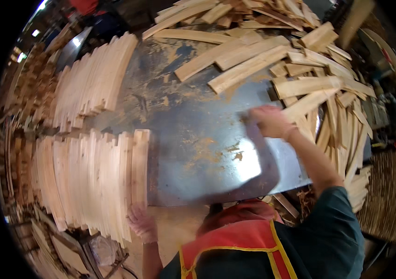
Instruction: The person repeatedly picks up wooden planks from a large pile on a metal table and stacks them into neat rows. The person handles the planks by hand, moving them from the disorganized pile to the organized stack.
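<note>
At the right end of a near row of pale wooden slats, my left hand (142, 223) is closed on the near end of the last wooden slat (140, 162). That slat lies lengthwise against the row (86, 181), its far end on the metal tabletop (184, 181). My right hand (271, 122) is over the right part of the tabletop, beside the heap of loose wood pieces (312, 100). Motion blurs its fingers, so whether they hold anything does not show.
A second row of slats (95, 76) stands beyond the near one. Several loose boards (249, 67) lie at the far side of the table. Sawdust patches (207, 153) dot the metal. Stacked thin wood (389, 195) stands at the right, and a wooden frame (67, 251) at the lower left.
</note>
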`<state>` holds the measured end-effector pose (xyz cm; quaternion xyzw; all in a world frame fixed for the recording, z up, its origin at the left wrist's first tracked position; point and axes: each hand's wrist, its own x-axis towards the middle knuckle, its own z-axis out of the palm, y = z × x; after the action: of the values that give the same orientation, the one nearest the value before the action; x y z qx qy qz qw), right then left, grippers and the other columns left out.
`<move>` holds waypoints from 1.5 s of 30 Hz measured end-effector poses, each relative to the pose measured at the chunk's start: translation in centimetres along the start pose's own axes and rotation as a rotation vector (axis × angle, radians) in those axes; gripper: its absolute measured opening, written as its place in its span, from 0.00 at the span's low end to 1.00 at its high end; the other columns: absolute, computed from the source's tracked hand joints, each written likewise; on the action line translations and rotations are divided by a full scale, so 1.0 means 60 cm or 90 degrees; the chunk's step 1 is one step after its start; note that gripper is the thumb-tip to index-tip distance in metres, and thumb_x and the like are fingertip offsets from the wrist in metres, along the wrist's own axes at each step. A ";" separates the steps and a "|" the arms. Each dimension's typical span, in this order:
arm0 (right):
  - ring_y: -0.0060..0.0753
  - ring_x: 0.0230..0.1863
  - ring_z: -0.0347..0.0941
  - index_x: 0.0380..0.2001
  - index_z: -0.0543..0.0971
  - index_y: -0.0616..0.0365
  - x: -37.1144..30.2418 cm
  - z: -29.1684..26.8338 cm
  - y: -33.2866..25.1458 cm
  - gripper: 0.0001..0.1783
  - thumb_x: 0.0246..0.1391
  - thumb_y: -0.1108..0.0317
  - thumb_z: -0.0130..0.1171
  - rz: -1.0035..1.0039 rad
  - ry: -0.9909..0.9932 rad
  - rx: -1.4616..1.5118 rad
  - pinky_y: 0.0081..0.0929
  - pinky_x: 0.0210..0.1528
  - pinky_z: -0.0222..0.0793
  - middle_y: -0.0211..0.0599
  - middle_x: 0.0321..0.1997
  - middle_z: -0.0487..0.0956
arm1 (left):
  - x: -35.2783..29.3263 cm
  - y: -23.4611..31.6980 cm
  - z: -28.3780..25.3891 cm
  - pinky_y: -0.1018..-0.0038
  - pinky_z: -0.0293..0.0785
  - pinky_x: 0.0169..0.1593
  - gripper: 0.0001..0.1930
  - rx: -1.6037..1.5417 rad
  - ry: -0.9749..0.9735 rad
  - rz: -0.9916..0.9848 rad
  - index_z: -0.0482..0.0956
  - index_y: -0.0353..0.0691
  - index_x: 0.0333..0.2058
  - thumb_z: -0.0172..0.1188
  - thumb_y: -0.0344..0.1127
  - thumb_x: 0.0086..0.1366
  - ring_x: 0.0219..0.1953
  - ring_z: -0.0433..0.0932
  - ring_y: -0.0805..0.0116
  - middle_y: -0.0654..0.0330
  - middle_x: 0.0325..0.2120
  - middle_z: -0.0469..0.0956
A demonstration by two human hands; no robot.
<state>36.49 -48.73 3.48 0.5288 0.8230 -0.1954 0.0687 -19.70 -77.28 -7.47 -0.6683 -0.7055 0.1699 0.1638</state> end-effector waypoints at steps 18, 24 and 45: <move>0.59 0.54 0.80 0.66 0.76 0.46 0.241 0.112 -0.245 0.38 0.57 0.38 0.58 0.092 -0.035 0.412 0.49 0.61 0.74 0.59 0.46 0.84 | -0.021 -0.033 -0.048 0.51 0.73 0.57 0.31 -0.314 -0.121 -0.247 0.70 0.50 0.66 0.66 0.40 0.65 0.58 0.76 0.51 0.55 0.53 0.77; 0.56 0.55 0.81 0.51 0.78 0.65 0.334 0.273 -0.469 0.19 0.66 0.61 0.51 -0.085 0.014 0.262 0.47 0.55 0.78 0.60 0.46 0.83 | -0.012 -0.069 -0.074 0.49 0.69 0.64 0.37 -0.257 -0.084 -0.286 0.69 0.48 0.67 0.71 0.45 0.60 0.63 0.72 0.47 0.56 0.60 0.74; 0.57 0.53 0.81 0.48 0.82 0.60 0.232 0.113 -0.393 0.27 0.48 0.53 0.66 -0.147 0.093 0.230 0.45 0.57 0.75 0.54 0.46 0.85 | 0.172 0.081 -0.104 0.51 0.65 0.71 0.41 -0.118 -0.193 -0.089 0.57 0.40 0.76 0.63 0.43 0.68 0.71 0.66 0.43 0.46 0.71 0.65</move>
<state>8.69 -48.23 -1.29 0.4472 0.8327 -0.3076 -0.1098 -13.09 -66.62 -4.12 -0.5963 -0.7796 0.1912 0.0050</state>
